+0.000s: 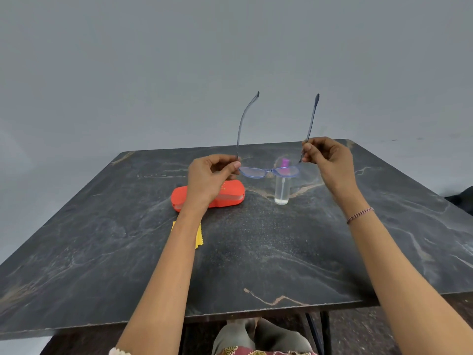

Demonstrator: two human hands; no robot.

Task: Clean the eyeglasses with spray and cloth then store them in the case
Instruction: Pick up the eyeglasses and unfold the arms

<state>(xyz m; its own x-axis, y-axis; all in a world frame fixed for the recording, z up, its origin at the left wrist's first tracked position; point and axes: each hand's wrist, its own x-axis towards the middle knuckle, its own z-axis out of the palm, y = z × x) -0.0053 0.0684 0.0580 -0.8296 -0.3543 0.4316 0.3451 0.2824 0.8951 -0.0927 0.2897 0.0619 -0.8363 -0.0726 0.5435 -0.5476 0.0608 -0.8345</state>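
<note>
Blue-framed eyeglasses [268, 171] hang in the air above the table, lenses down and both temples unfolded, pointing up. My left hand [208, 179] pinches the left temple near its hinge. My right hand [326, 156] pinches the right temple near its hinge. Behind the right lens stands a clear spray bottle [281, 190] with a pink top. An orange glasses case [231, 198] lies closed on the table, partly hidden by my left hand. A yellow cloth [198, 238] lies nearer to me, mostly covered by my left forearm.
The dark marble-patterned table [268, 252] fills the view, its front edge near my lap. A plain grey wall stands behind it. A dark object [460, 201] shows at the right edge beyond the table.
</note>
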